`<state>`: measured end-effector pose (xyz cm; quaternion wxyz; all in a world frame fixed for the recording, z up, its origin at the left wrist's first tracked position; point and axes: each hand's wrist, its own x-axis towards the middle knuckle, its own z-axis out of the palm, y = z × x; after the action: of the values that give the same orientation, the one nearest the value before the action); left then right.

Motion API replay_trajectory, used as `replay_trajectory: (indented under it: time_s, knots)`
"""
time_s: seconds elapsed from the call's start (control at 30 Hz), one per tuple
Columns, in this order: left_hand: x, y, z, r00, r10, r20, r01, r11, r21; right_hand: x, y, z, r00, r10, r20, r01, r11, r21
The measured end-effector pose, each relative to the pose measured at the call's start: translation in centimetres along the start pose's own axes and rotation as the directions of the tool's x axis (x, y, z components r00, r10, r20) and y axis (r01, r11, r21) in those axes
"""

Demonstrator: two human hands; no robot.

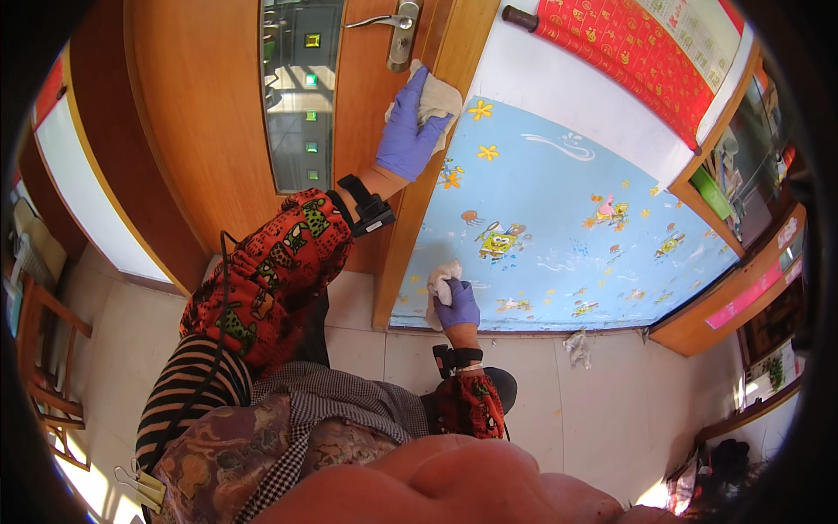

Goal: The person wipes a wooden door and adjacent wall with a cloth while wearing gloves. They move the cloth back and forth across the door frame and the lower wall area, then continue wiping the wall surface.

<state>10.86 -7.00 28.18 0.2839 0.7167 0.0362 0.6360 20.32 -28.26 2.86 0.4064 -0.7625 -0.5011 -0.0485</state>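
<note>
My left hand [411, 141], in a purple glove, presses a pale cloth [440, 98] against the wooden door frame [466, 49], just below the metal lever handle [400, 29] of the wooden door [190, 118]. Lower down, my right hand [459, 306] wears a matching glove and grips a bunched whitish cloth [448, 272]. That second cloth is close to the foot of the frame, in front of a light-blue wall panel [556, 216] printed with cartoon figures. Whether it touches the panel, I cannot tell.
A crumpled piece of cloth or paper [577, 348] lies on the tiled floor [524, 386] by the wall. Above the panel hangs a red calendar scroll [628, 59]. Wooden shelving [694, 321] stands at right, a wooden chair [55, 367] at far left. The door has a glass strip [301, 98].
</note>
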Motion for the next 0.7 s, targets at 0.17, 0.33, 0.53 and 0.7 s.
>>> replay_trajectory:
  time_s: [0.17,0.33,0.53,0.7]
  knots:
    - [4.6,0.6,0.3,0.999,0.042,-0.005,-0.042,0.998,-0.045,0.0,0.0,-0.2,0.999,0.019,0.026,-0.019,1.000,0.001]
    - [3.6,-0.8,0.9,0.999,0.032,-0.022,-0.035,0.983,-0.182,0.4,0.0,-0.2,0.997,0.051,0.063,-0.050,0.999,-0.018]
    - [-10.3,-5.6,1.0,0.986,-0.168,0.002,0.167,0.982,-0.092,0.5,-0.3,-0.2,0.994,0.074,0.086,-0.073,0.997,-0.022]
    - [-22.1,-8.5,1.1,0.919,-0.393,0.027,0.392,0.919,0.037,0.6,-0.3,0.4,0.993,0.059,0.104,-0.059,0.998,-0.009]
